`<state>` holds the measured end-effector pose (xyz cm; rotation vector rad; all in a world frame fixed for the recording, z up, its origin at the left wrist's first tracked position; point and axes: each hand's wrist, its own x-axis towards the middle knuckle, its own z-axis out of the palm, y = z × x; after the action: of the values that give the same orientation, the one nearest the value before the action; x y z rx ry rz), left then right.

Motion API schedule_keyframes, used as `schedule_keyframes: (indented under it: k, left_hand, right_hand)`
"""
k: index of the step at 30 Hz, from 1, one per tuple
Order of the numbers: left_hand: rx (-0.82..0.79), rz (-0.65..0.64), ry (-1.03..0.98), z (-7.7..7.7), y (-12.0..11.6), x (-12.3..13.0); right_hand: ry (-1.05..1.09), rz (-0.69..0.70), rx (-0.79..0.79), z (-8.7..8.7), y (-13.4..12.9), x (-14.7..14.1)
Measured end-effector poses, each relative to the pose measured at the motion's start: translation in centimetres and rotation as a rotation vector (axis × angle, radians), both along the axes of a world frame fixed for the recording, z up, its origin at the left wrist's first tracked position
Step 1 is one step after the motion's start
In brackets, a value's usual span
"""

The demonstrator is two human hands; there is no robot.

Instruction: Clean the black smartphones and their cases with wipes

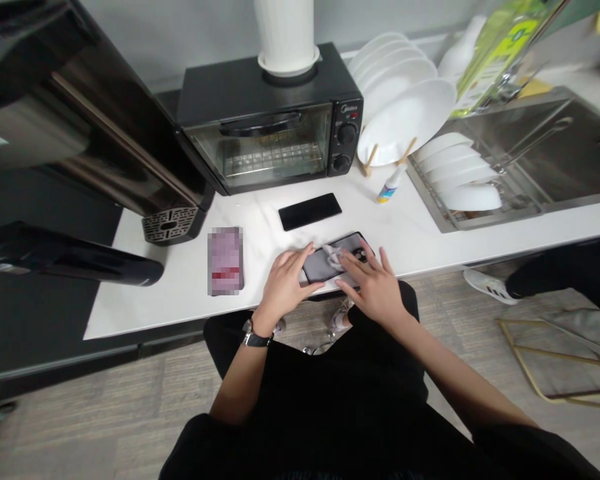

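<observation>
A phone with a grey back (pixel 319 267) and dark edges lies back up near the counter's front edge. My left hand (pixel 283 283) grips its left end, the thumb on the near side and the fingers on the far side. A crumpled pale tissue or cloth (pixel 333 257) is on the phone's back. Fingertips of my right hand (pixel 377 293) press on this wad, partly covering it and the camera lenses. Beyond the hands lies a second phone, flat and black (pixel 310 212). To the left is a purple rectangular item (pixel 226 260), blurred by pixels.
A black toaster oven (pixel 260 143) with a white pot (pixel 287 33) on top stands behind. White plates (pixel 405 120) in a rack, a small bottle (pixel 390 187) and a sink (pixel 530 153) are right. A dark machine (pixel 175 223) stands left. Someone's shoe (pixel 490 285) shows lower right.
</observation>
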<state>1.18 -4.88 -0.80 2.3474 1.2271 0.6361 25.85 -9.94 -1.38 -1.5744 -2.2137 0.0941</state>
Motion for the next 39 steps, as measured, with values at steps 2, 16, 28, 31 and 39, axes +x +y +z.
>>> schedule_keyframes:
  k: [2, 16, 28, 31, 39]
  left_hand:
    - [-0.002, -0.003, -0.003, 0.0, 0.1, 0.1]
    - [-0.017, 0.046, 0.021, -0.2, -0.2, -0.3]
    - [-0.019, 0.04, -0.019, -0.6, 0.5, -0.6]
    - [-0.028, 0.034, -0.003, -0.5, 0.4, -0.8]
    - [-0.013, 0.041, -0.012, -0.3, 0.3, -0.4]
  right_hand:
    - [-0.014, -0.119, 0.036, -0.3, 1.0, 0.7]
    - [0.071, 0.13, -0.053, 0.5, -0.9, -2.9]
    - [0.096, 0.095, -0.005, -0.7, 1.6, -6.6]
    - [0.138, 0.204, -0.038, -0.3, 0.2, -7.6]
    - [0.044, -0.032, 0.015, -0.3, 1.3, 0.5]
